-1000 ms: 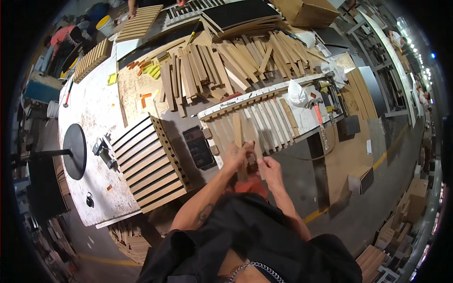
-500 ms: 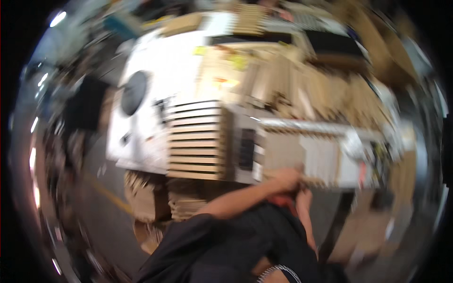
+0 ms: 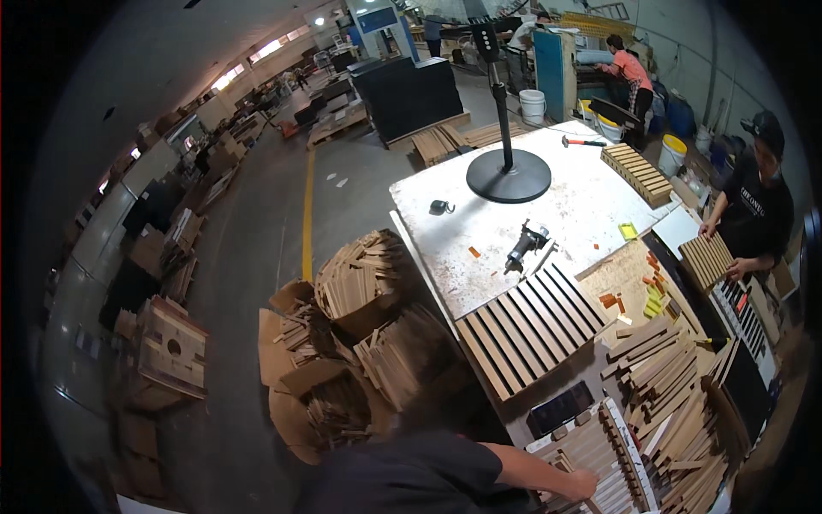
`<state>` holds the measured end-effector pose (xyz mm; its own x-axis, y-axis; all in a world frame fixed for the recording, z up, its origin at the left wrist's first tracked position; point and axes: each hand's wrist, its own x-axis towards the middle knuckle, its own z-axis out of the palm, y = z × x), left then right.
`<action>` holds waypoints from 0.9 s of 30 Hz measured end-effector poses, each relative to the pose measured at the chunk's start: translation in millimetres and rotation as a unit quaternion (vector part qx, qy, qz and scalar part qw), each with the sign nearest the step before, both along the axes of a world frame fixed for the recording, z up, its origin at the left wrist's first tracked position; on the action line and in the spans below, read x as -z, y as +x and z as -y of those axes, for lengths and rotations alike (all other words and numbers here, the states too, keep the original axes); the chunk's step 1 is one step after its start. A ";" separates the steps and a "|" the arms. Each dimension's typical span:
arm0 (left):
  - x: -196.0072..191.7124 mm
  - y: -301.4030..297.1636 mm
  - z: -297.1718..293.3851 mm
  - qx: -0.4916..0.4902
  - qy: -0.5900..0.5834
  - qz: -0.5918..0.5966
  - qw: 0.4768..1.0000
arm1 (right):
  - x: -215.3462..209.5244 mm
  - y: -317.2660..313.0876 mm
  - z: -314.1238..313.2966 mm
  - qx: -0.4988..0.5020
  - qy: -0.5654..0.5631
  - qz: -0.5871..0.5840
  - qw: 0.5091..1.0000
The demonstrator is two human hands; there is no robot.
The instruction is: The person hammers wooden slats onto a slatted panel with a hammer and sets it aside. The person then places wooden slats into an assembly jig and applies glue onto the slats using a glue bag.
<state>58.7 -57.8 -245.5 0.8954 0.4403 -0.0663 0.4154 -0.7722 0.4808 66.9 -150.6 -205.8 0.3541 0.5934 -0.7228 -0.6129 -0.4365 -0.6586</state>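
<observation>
Wooden slats (image 3: pixel 591 454) under right hand (image 3: pixel 582 485), table edge (image 3: pixel 428 283), open floor beside

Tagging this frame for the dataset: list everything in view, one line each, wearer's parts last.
worktable: one, white, stained, centre.
fan stand base: one, black round, on the table's far part.
power tool: one, dark, lying on the table mid-way.
hammer: one, red handle, far table edge.
slatted panel: one, light wood on black, near table end.
second slatted panel: one, light wood, far right of the table.
loose wood slats: many, tan, heaped at right.
boxes of slat offcuts: several, brown cardboard, floor left of the table.
buckets: a few, white and yellow, far end.
co-workers: two, one in black at right, one in orange farther back.
right hand: one, on slats in the jig at the bottom edge.
left hand: not in view.
</observation>
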 end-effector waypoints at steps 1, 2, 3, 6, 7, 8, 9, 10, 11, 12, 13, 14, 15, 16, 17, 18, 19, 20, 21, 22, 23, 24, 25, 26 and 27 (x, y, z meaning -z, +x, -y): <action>-3.9 3.2 -6.1 0.024 -0.013 -0.013 1.000 | -1.1 1.2 2.1 -0.003 0.004 0.003 1.000; -9.8 6.3 -14.9 0.050 -0.025 -0.025 0.998 | -1.9 3.7 0.7 -0.006 0.010 0.007 1.000; -15.1 7.0 -20.3 0.052 -0.021 -0.022 0.998 | -2.7 5.8 0.6 -0.007 0.015 0.011 1.000; -14.4 8.3 -22.0 0.055 -0.018 -0.042 0.997 | -5.7 8.7 12.4 -0.017 0.025 0.020 0.999; -10.8 8.1 -24.3 -0.026 -0.072 -0.044 0.996 | -6.9 9.3 18.3 -0.022 0.027 0.023 0.999; -15.4 8.5 -24.0 -0.102 -0.126 -0.046 0.986 | -7.6 11.3 24.9 -0.024 0.030 0.026 0.999; -20.3 8.4 -17.8 -0.102 -0.125 -0.044 0.986 | -8.5 13.6 31.4 -0.026 0.032 0.029 0.999; -24.3 5.4 -7.5 -0.043 -0.100 -0.012 0.994 | -9.4 16.3 37.8 -0.030 0.035 0.031 0.998; -31.8 -3.6 -3.5 0.019 -0.070 0.018 0.997 | -9.7 15.9 38.6 -0.030 0.042 0.032 0.998; -29.4 -9.5 5.7 0.020 -0.067 0.018 0.997 | -9.9 16.1 41.1 -0.033 0.047 0.033 0.998; -25.5 -14.0 18.1 0.036 -0.062 -0.008 0.997 | -10.3 16.8 43.6 -0.036 0.052 0.034 0.997; -22.5 -16.2 28.7 0.049 -0.057 -0.034 0.997 | -11.7 19.5 46.2 -0.042 0.057 0.035 0.997; -14.2 -18.9 38.4 0.048 -0.055 -0.034 0.997 | -13.2 21.5 51.2 -0.047 0.061 0.037 0.996; -5.3 -22.7 45.2 0.005 -0.012 0.034 0.999 | -14.8 23.9 56.2 -0.052 0.064 0.038 0.996; 1.9 -25.2 49.7 -0.038 0.030 0.101 0.994 | -17.4 24.9 62.9 -0.056 0.067 0.039 0.995; 4.8 -23.5 46.0 -0.042 0.031 0.100 0.994 | -19.1 24.7 69.5 -0.064 0.069 0.039 0.995; 6.7 -17.8 36.4 -0.026 -0.068 0.036 0.997 | -20.9 24.6 76.0 -0.072 0.071 0.038 0.994; 4.7 -12.2 31.3 -0.009 -0.166 -0.026 0.986 | -23.2 28.3 84.6 -0.079 0.073 0.040 0.993; -15.0 -14.1 27.4 -0.006 -0.165 -0.027 0.986 | -24.3 32.9 91.7 -0.080 0.075 0.041 0.993; -51.0 -21.9 20.2 -0.087 -0.341 0.040 0.935 | -23.9 34.5 95.8 -0.074 0.080 0.040 0.993; -73.3 -29.7 15.9 -0.175 -0.500 0.110 0.841 | -23.6 33.3 95.6 -0.082 0.087 0.039 0.992; -73.0 -28.0 18.2 -0.180 -0.495 0.111 0.843 | -23.4 32.3 95.1 -0.090 0.094 0.037 0.991; -68.9 -24.5 22.7 -0.233 -0.578 0.209 0.753 | -23.2 31.2 94.4 -0.098 0.100 0.035 0.989; -68.8 -17.7 27.1 -0.272 -0.650 0.301 0.643 | -26.5 33.1 96.0 -0.101 0.104 0.038 0.989; -69.1 -12.4 26.7 -0.286 -0.656 0.287 0.637 | -30.2 34.8 97.9 -0.104 0.107 0.040 0.988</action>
<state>46.3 -84.5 -176.5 0.6563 0.6081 -0.4467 -0.0857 0.6482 0.7566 101.7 -248.5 -175.7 0.2586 0.7962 -0.5471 -0.4672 -0.3926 -0.7922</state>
